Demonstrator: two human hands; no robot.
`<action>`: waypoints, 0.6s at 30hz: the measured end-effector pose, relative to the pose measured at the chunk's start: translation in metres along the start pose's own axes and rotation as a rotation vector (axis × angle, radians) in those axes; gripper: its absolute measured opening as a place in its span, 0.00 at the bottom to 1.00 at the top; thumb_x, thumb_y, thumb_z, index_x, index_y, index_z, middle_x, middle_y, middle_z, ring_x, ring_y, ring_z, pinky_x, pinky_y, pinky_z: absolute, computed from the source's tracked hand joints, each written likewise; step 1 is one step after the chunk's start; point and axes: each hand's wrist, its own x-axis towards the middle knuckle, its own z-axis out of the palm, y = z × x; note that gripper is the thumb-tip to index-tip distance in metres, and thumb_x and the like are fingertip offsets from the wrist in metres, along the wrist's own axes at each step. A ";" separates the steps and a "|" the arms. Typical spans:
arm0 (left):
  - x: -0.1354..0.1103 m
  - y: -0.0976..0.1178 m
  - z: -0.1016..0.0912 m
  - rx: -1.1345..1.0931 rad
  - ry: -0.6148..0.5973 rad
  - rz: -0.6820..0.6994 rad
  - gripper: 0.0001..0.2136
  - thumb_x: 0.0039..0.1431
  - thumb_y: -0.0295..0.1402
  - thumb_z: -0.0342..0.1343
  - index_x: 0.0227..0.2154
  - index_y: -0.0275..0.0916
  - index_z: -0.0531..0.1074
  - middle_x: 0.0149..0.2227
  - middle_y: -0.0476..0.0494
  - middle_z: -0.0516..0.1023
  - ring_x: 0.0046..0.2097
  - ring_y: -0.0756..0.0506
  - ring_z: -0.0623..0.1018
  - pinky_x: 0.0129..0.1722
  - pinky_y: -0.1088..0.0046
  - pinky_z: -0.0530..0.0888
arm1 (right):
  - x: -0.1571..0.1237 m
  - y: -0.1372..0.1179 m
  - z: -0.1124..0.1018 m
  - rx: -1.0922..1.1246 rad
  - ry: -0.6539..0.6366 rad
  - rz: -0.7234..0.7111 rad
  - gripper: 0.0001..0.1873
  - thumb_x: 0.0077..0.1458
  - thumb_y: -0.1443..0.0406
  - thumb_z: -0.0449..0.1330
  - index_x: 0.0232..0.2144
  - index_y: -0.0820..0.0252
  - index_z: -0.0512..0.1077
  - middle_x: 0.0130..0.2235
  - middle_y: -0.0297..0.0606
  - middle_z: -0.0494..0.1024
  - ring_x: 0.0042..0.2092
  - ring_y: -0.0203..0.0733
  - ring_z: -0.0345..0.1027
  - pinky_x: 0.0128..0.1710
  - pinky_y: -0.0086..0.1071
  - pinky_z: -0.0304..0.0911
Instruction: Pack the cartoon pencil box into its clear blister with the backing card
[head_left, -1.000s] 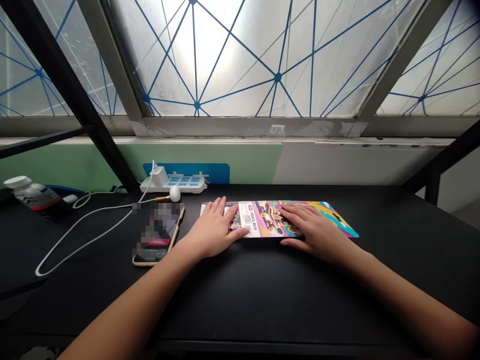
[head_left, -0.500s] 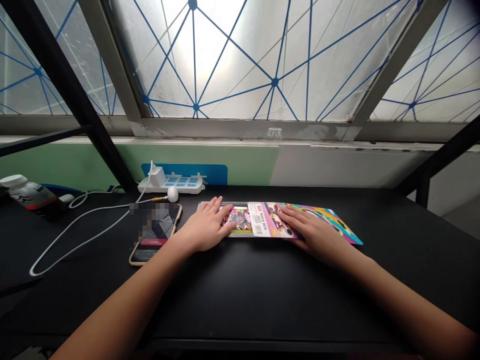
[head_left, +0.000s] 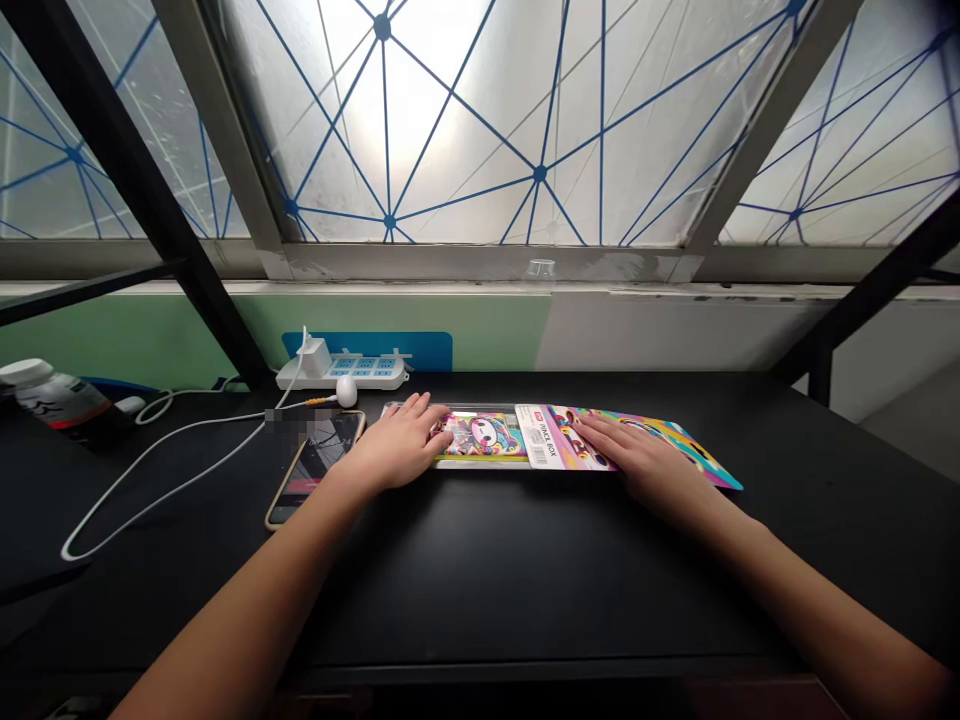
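Nearest me, my left hand (head_left: 397, 447) and right hand (head_left: 651, 465) lie flat on the pencil box (head_left: 480, 437), both grips open, fingers spread on top, nothing clamped. The box sits near the far edge of the worktop (head_left: 525, 580), its long axis running left to right. It looks light, flat and fairly stiff, its glossy wrapper likely slippery, so I'd take it by the long edges. A phone (head_left: 315, 468) lies just left; a power strip (head_left: 341, 372) sits beyond.
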 end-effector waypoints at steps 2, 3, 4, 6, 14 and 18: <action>0.001 -0.001 0.000 -0.002 0.002 -0.008 0.28 0.71 0.51 0.39 0.67 0.43 0.61 0.73 0.31 0.51 0.74 0.34 0.50 0.68 0.47 0.53 | -0.004 0.004 -0.002 -0.042 0.011 0.022 0.42 0.54 0.81 0.47 0.68 0.53 0.60 0.65 0.44 0.70 0.63 0.52 0.67 0.57 0.49 0.70; 0.002 -0.002 0.000 -0.002 0.003 -0.010 0.29 0.71 0.51 0.39 0.67 0.43 0.61 0.73 0.31 0.51 0.74 0.34 0.50 0.68 0.47 0.53 | -0.006 0.006 -0.004 -0.062 0.017 0.033 0.42 0.54 0.81 0.47 0.68 0.53 0.61 0.65 0.44 0.71 0.64 0.52 0.67 0.58 0.49 0.70; 0.003 -0.002 0.001 -0.002 0.005 -0.013 0.29 0.71 0.51 0.39 0.67 0.43 0.61 0.73 0.30 0.52 0.74 0.34 0.50 0.68 0.47 0.53 | -0.008 0.008 -0.006 -0.079 0.025 0.047 0.42 0.53 0.81 0.47 0.68 0.53 0.61 0.64 0.44 0.71 0.64 0.52 0.67 0.58 0.49 0.70; 0.004 -0.004 0.002 0.000 0.013 -0.020 0.29 0.71 0.50 0.39 0.67 0.42 0.61 0.73 0.30 0.52 0.74 0.33 0.51 0.68 0.47 0.53 | -0.013 0.012 -0.010 -0.113 0.051 0.079 0.41 0.53 0.82 0.48 0.67 0.56 0.62 0.64 0.45 0.72 0.64 0.54 0.66 0.58 0.50 0.69; 0.015 -0.006 0.010 0.009 0.096 -0.029 0.27 0.72 0.48 0.38 0.67 0.40 0.62 0.72 0.28 0.53 0.73 0.32 0.51 0.68 0.46 0.53 | -0.021 -0.007 -0.043 -0.223 0.211 0.197 0.40 0.53 0.81 0.49 0.67 0.59 0.62 0.62 0.51 0.73 0.63 0.59 0.67 0.58 0.55 0.68; 0.020 0.000 0.016 0.025 0.145 -0.027 0.27 0.73 0.45 0.37 0.67 0.39 0.62 0.72 0.27 0.53 0.73 0.31 0.51 0.68 0.45 0.53 | -0.008 -0.080 -0.047 -0.149 0.148 -0.012 0.38 0.54 0.82 0.47 0.65 0.58 0.65 0.61 0.47 0.75 0.62 0.55 0.69 0.57 0.52 0.68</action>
